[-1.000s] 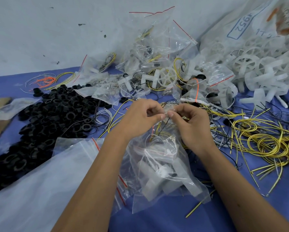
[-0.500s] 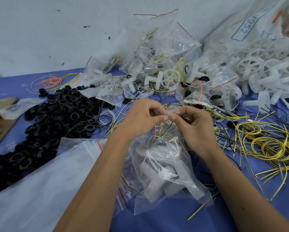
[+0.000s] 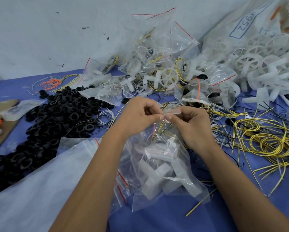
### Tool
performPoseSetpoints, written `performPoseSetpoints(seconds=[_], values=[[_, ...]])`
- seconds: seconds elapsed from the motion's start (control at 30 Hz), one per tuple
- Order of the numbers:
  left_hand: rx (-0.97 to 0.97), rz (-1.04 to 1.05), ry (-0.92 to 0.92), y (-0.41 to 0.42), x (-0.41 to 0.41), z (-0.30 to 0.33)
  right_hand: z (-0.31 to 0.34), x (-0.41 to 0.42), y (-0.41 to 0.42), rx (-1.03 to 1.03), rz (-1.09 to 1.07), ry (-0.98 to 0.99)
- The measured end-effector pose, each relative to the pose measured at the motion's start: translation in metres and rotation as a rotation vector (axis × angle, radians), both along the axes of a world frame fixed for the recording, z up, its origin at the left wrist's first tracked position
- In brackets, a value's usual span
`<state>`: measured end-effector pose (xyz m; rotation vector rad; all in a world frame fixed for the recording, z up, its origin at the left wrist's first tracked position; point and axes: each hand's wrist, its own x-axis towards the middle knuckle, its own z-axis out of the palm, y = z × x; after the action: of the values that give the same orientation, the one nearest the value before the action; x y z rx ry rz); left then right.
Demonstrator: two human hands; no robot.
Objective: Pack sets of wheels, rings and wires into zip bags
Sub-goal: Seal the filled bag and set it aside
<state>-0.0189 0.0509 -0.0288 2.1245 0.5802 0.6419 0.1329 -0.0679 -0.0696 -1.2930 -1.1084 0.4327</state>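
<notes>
The top of the zip bag (image 3: 163, 166) is still pinched by the left hand (image 3: 140, 114) and right hand (image 3: 192, 124), fingertips together. Little has moved; sealing seems unfinished.

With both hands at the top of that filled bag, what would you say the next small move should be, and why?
Probably slide the pinching fingertips outward along the zip strip to seal it. The left hand and right hand pinch the mouth of the zip bag together at its middle, and a white wheel and wires already sit inside.
</notes>
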Motion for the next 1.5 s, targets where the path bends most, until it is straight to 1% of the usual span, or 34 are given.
performPoseSetpoints(seconds=[0.23, 0.4, 0.47, 0.6, 0.67, 0.87, 0.93, 1.0, 1.07, 1.2, 1.3, 1.5], values=[[0.010, 0.012, 0.035, 0.006, -0.006, 0.001, 0.004, 0.000, -0.001, -0.006, 0.004, 0.059], [0.019, 0.019, 0.023, 0.007, -0.008, 0.001, 0.003, -0.001, -0.002, -0.009, -0.011, 0.066], [0.011, 0.021, 0.031, 0.009, -0.010, 0.001, 0.004, -0.002, -0.002, 0.008, -0.028, 0.111], [0.007, 0.037, 0.080, 0.013, -0.016, 0.000, 0.004, 0.002, 0.000, 0.061, -0.128, 0.304], [0.006, 0.044, 0.101, 0.015, -0.019, -0.001, 0.005, 0.005, -0.001, 0.057, -0.130, 0.366], [0.021, 0.038, 0.079, 0.018, -0.025, 0.000, 0.006, 0.006, -0.002, 0.018, -0.046, 0.402], [0.038, 0.024, 0.083, 0.018, -0.024, 0.001, 0.006, 0.006, -0.002, -0.020, -0.010, 0.362], [0.031, 0.005, 0.083, 0.017, -0.022, 0.001, 0.005, 0.002, -0.002, -0.061, 0.006, 0.242], [0.027, 0.002, 0.068, 0.014, -0.018, 0.000, 0.004, -0.001, -0.001, -0.068, 0.000, 0.181], [0.073, -0.039, 0.020, 0.003, -0.004, 0.002, 0.004, -0.001, 0.000, -0.029, 0.012, 0.135], [0.089, -0.026, -0.006, -0.002, 0.003, 0.001, 0.004, -0.001, -0.001, 0.005, 0.022, 0.120], [0.083, -0.004, 0.014, -0.004, 0.005, 0.001, 0.004, 0.000, 0.000, -0.009, 0.044, 0.114]])
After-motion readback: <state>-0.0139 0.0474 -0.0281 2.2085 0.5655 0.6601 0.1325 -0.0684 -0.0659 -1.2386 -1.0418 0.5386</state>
